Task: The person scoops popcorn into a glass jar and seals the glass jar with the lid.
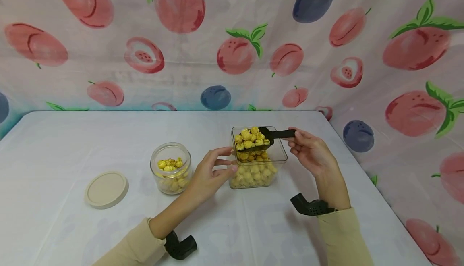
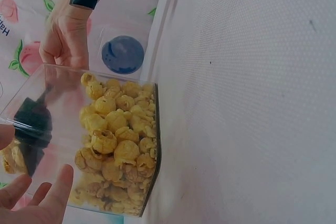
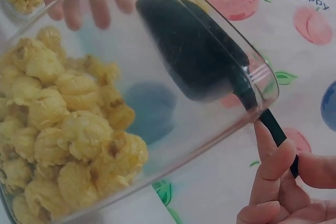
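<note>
My right hand (image 1: 312, 153) pinches the end of the handle of a black scoop (image 1: 279, 134) between thumb and fingers. Yellow popcorn (image 1: 250, 137) heaps up in the scoop, at the mouth of a clear square container (image 1: 282, 157). More popcorn (image 2: 118, 135) fills the lower part of that container. At its left wall, my left hand (image 1: 214, 169) rests with fairly straight fingers, thumb toward the front corner. Through the clear wall in the right wrist view, the left fingers (image 3: 100, 6) show side by side, and the scoop (image 3: 194, 51) is inside the rim.
Left of the container stands a round glass jar (image 1: 155, 165), uncovered, partly filled with popcorn. A beige round lid (image 1: 106, 189) lies on the white table (image 1: 54, 145) farther left. Behind and to the right hangs a fruit-patterned cloth (image 1: 188, 76).
</note>
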`<control>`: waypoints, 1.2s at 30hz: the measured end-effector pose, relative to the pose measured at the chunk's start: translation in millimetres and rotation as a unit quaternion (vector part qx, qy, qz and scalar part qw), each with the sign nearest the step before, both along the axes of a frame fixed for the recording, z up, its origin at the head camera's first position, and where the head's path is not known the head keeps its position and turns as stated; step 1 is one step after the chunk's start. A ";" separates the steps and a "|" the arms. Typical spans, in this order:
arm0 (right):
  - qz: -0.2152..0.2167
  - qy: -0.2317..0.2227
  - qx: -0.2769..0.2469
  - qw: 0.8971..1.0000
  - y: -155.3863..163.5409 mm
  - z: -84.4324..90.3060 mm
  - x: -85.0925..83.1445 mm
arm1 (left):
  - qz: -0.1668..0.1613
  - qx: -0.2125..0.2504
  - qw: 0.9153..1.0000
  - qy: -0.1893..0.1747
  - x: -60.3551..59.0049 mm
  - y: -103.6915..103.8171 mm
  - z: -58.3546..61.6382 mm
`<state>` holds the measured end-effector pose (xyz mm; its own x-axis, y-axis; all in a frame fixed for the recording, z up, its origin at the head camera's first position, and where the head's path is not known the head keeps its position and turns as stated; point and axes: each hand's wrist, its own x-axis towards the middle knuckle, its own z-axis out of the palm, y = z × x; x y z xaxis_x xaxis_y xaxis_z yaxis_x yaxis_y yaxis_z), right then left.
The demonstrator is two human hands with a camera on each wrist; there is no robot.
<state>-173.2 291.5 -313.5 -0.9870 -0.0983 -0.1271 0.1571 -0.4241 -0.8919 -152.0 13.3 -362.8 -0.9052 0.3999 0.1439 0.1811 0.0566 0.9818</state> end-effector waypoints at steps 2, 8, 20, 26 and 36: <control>0.001 -0.003 -0.009 1.000 1.6 -0.7 -0.2 | -0.001 0.000 1.000 -0.001 -0.1 0.0 -0.1; -0.001 -0.009 -0.012 1.000 4.6 -0.9 -1.0 | -0.001 0.000 1.000 -0.002 0.0 -0.2 0.8; -0.001 0.006 -0.019 1.000 8.8 1.0 0.2 | 0.003 -0.003 1.000 -0.004 1.0 -0.4 1.7; -0.008 0.008 -0.006 1.000 3.2 0.9 0.9 | 0.000 -0.003 1.000 -0.004 0.8 -0.3 2.5; -0.009 0.006 0.004 1.000 -6.0 0.3 1.2 | 0.001 -0.001 1.000 -0.008 0.2 0.2 1.7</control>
